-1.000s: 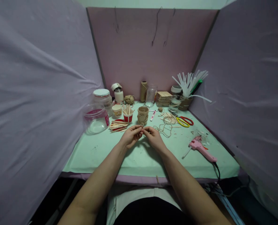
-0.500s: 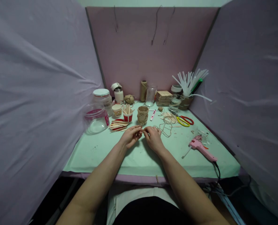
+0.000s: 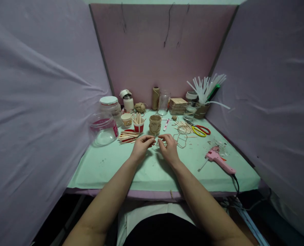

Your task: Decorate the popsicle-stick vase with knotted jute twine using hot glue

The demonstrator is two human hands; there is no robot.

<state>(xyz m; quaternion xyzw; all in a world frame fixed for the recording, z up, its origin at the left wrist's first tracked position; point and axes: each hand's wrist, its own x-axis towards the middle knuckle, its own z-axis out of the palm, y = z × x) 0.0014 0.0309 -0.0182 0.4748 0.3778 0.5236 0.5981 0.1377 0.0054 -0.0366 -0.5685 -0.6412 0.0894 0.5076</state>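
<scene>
My left hand [image 3: 142, 147] is closed in a pinch, thumb against the fingertips, on what looks like the end of a thin brown twine. Facing it, my right hand [image 3: 169, 149] has its thumb and fingers bent together on the twine [image 3: 182, 141], whose loose loops lie on the table to the right. A small gap separates the two hands' fingertips. Just behind them stands a twine-covered cup [image 3: 155, 125] with a braided rim and a raised pattern on its side.
Left are a clear plastic tub [image 3: 103, 131], a lidded jar [image 3: 110, 107], a red cup of craft sticks [image 3: 138, 126] and loose sticks [image 3: 128, 136]. Right lie scissors [image 3: 199, 131] and a corded pink glue gun [image 3: 220, 160]. Glue sticks [image 3: 205, 90] stand behind.
My fingertips have moved slightly apart; they were nearly touching before. The right hand's fingers have lifted a little. The whole view has shifted slightly, and the table things stay in place.
</scene>
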